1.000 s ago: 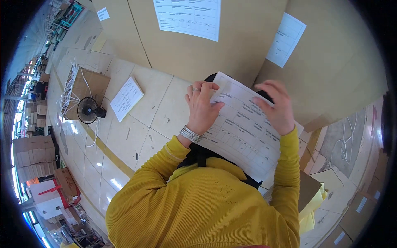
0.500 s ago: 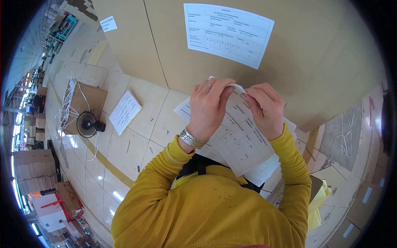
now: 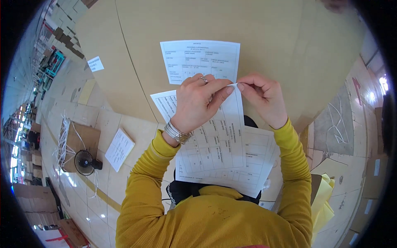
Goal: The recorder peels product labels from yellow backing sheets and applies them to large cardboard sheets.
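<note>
My left hand [image 3: 197, 102] and my right hand [image 3: 264, 99] meet before me, both closed in a pinch on the top corner of a printed white sheet [image 3: 227, 140]. The sheet hangs down between my forearms. Beneath it, more printed sheets [image 3: 261, 151] lie over my lap, and another edge pokes out left of my left wrist. Just beyond my fingers a printed white label [image 3: 200, 56] sits on the large brown cardboard box [image 3: 281, 37]; my left hand covers part of its near edge. Whether the pinched corner is separating from a backing, I cannot tell.
To the left on the tiled floor are a stack of printed sheets [image 3: 120, 149], a small black fan [image 3: 84, 162] and a carton [image 3: 84, 138] with white straps. Crumpled yellow paper [image 3: 324, 206] is at my right elbow. A blurred dark shape [image 3: 336, 5] shows at the box's far right.
My fingertips have drawn closer together on the sheet's corner, which was curled over before. The view has shifted, and the box label now appears lower. A dark shape has appeared at the far right.
</note>
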Available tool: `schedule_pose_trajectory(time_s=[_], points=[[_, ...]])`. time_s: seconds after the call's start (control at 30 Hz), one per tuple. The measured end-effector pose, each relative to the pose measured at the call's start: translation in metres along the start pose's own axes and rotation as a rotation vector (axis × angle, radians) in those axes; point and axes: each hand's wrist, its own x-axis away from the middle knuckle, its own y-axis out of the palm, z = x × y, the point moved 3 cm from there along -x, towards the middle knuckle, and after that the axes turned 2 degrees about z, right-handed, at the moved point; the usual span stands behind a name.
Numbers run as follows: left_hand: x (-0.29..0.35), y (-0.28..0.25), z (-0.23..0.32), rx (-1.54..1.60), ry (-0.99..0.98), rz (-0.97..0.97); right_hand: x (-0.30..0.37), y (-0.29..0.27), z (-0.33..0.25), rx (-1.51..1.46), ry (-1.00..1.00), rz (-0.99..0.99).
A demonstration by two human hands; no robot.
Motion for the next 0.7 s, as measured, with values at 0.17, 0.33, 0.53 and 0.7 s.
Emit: schedule_pose_trajectory(time_s=[0.17, 0.33, 0.53, 0.7], points=[[-0.007, 0.005, -0.001, 0.217, -0.032, -0.111, 0.005, -0.007, -0.001, -0.266, 0.244, -0.077], [-0.012, 0.002, 0.002, 0.335, -0.053, -0.246, 0.012, -0.005, 0.004, -0.539, 0.379, -0.121], [-0.008, 0.006, 0.004, 0.451, -0.184, -0.285, 0.017, -0.005, 0.006, -0.601, 0.423, -0.125], [-0.004, 0.010, 0.005, 0.436, -0.236, -0.271, 0.021, -0.004, 0.011, -0.551, 0.396, -0.090]])
